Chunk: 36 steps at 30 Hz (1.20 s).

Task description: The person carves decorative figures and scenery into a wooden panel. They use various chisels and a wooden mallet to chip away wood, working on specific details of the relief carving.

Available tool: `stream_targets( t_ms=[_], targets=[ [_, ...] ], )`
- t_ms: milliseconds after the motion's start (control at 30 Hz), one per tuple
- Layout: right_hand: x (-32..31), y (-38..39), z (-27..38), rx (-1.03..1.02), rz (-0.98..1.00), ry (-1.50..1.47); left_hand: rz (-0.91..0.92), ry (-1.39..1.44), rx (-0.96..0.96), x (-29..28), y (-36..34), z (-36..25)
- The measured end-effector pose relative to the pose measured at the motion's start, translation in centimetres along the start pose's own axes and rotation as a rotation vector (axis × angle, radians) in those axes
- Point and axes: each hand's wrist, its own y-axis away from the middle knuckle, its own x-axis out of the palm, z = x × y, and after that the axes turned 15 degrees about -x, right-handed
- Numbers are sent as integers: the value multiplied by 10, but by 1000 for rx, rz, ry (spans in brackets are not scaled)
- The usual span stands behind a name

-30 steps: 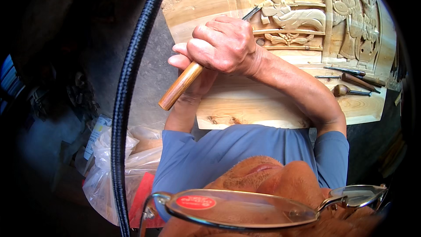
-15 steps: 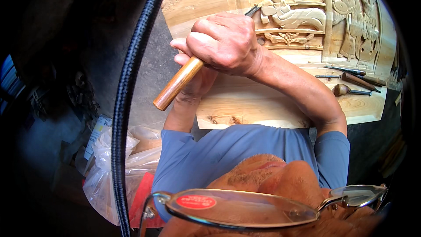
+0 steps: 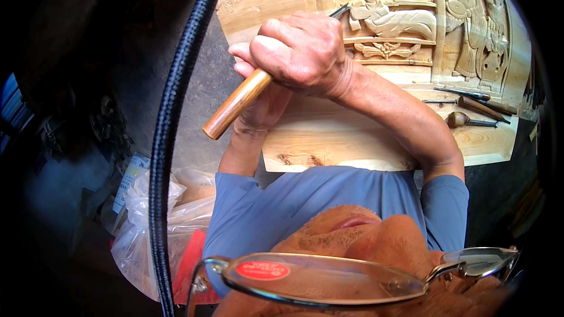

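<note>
A wood-carving chisel [image 3: 238, 104] slants across the view, its round brown handle pointing down to the left. My right hand [image 3: 302, 53] is closed in a fist round the handle's upper part. Under it, my left hand [image 3: 267, 105] is closed against the same chisel, mostly covered by the right one; a few of its fingertips show at the left. Past the knuckles, the dark metal blade [image 3: 339, 11] reaches the edge of a carved figure [image 3: 369, 9] on a pale wooden relief panel [image 3: 346, 135]. The blade's very tip is too small to make out.
Several carving tools lie on the panel at the right, among them a chisel with a bulbous handle [image 3: 457, 120]. A larger carved figure [image 3: 470, 29] stands beyond them. A black braided cable [image 3: 170, 111] hangs on the left, before a clear plastic bag [image 3: 141, 246].
The handle's end has shifted slightly up and left, and my right hand has tilted a little with it. The blade stays by the same carved figure.
</note>
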Motion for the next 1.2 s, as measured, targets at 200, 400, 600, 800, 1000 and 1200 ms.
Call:
stream_targets(
  t_ms=[200, 400, 600, 800, 1000, 1200],
  targets=[
    [-3, 3, -1, 4, 81, 20, 13, 20, -48, -1, 0, -1],
    [-2, 3, -2, 5, 115, 42, 43, -7, -85, 3, -2, -5],
    [1, 5, -4, -16, 149, 86, 87, 49, -133, -5, -5, -6],
    [3, 4, 1, -21, 89, 21, 132, 99, -91, -18, -3, 3],
    [1, 1, 1, 1, 52, -22, 105, 6, -54, -8, 1, 2],
    [2, 3, 1, 4, 68, 40, 57, 31, -50, -5, 0, 1]
  ],
)
